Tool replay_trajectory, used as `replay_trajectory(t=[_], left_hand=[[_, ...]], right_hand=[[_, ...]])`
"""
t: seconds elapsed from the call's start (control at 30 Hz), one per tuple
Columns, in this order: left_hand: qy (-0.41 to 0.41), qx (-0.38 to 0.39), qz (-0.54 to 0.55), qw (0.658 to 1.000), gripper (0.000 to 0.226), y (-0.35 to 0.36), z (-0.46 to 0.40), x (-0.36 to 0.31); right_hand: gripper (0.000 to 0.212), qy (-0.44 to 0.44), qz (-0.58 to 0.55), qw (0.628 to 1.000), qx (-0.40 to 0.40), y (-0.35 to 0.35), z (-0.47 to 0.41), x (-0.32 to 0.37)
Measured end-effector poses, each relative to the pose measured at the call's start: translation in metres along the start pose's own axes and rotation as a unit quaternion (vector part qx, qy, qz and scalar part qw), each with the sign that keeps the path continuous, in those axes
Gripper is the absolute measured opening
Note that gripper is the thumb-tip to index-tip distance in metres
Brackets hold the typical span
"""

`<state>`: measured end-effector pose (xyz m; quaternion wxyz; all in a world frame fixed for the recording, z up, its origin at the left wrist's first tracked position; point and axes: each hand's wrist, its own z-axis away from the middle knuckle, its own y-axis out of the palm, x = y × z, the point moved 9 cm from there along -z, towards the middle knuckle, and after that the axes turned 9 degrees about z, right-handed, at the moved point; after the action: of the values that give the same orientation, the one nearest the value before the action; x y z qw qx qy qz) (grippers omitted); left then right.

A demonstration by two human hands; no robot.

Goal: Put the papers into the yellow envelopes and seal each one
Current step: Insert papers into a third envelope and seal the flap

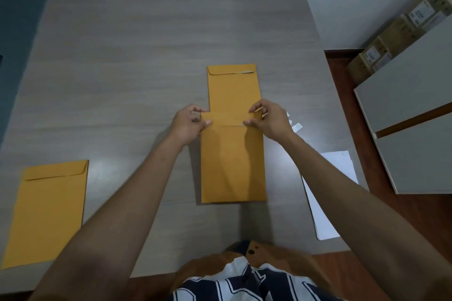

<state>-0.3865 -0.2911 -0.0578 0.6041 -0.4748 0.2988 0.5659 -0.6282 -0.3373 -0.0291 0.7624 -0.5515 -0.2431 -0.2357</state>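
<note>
Paper stack: the white papers (325,193) lie nearest you on the right, at the desk (146,44) edge, partly under your right forearm and well apart from the work in hand.
Spare envelope: a yellow envelope (49,212) lies flat at your near left, flap side up, well clear of both hands.
Envelope in hand: the middle envelope (232,164) lies straight ahead of you, its long axis running away from you, its flap (227,118) at the far end, folded down across the body.
Left hand: your left hand (189,124) pinches the flap's left corner, thumb on top, fingers curled behind.
Right hand: your right hand (265,120) pinches the flap's right corner the same way, so each grip holds one end of the fold.
Key relation: the flap runs crosswise between your hands, both equally near it; by my judgement the seal calls for pressing along that line.
Peeled strips: small white strips (294,124) lie just beyond your right hand.
Far envelope: another envelope (232,85) lies farther off, its near end tucked under the one you hold, flap folded down.
</note>
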Motion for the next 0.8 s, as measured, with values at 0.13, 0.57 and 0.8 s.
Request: replay_trajectory(t=[0.13,0.57,0.8], left_hand=[[0.003,-0.045,0.007,0.999,0.024,-0.004,-0.049,-0.024],[0.021,-0.151,-0.07,0.986,0.029,0.006,-0.172,-0.06],[0.026,-0.155,-0.119,0.98,0.028,0.013,-0.195,-0.046]], right_hand=[[0.033,0.008,-0.002,1.0,-0.028,-0.019,-0.049,0.011],[0.034,0.007,0.051,0.996,-0.07,-0.016,-0.193,0.013],[0.033,0.0,0.066,0.995,-0.073,0.001,-0.208,0.004]])
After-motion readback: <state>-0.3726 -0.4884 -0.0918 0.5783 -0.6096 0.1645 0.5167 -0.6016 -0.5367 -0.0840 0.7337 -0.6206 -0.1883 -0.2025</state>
